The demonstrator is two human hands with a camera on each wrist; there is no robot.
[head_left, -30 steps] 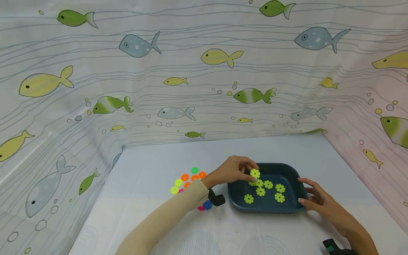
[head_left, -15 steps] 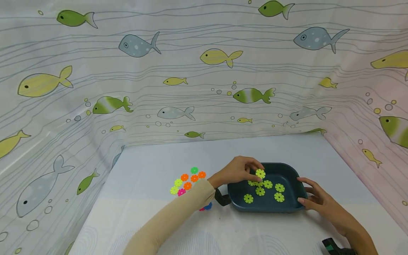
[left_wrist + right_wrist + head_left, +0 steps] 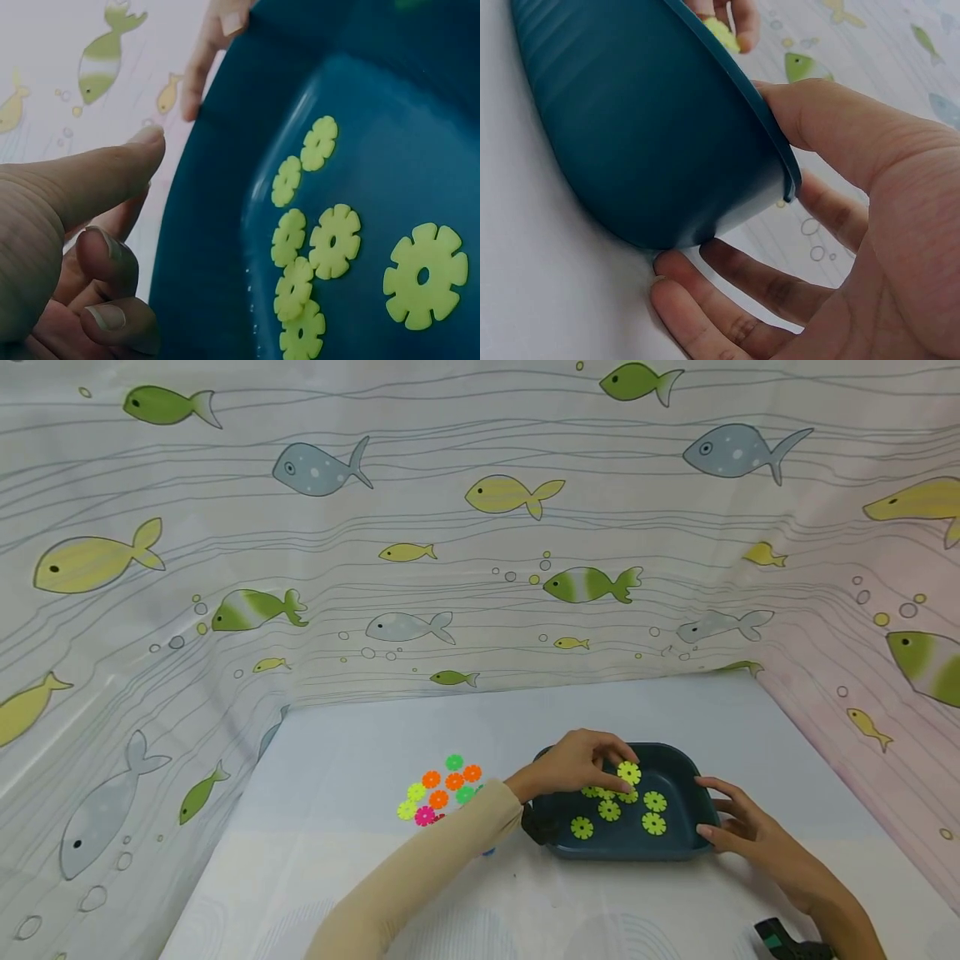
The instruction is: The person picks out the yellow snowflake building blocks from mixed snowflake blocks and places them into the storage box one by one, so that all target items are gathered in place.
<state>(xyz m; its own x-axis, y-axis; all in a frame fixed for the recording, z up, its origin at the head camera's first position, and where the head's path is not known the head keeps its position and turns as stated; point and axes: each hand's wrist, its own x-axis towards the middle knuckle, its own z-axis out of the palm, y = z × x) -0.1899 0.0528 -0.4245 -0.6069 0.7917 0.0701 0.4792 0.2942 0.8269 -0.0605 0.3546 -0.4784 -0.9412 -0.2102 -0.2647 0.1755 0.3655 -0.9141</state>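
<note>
In the head view my left hand [image 3: 577, 764] is over the dark blue plastic basin [image 3: 637, 850], pinching a yellow-green notched disc [image 3: 628, 772] between thumb and fingers. The left wrist view hides that disc. Several like yellow-green discs [image 3: 426, 276] lie on the basin's floor, some overlapping. My right hand [image 3: 757, 835] holds the basin's right end. As the right wrist view shows, its thumb [image 3: 810, 112] is at the rim and its fingertips are down by the basin's underside.
Left of the basin, a loose group of orange discs [image 3: 438, 798], green discs [image 3: 454, 762], yellow discs [image 3: 416, 792] and a pink disc [image 3: 425, 815] lies on the white table [image 3: 345, 760]. My left forearm [image 3: 427, 868] covers part of it. A fish-printed curtain [image 3: 420, 585] surrounds the table's back and sides.
My left hand has moved rightward over the basin, carrying the yellow-green disc. More of the loose pile shows behind the forearm's upper side. The right hand stays on the basin's end.
</note>
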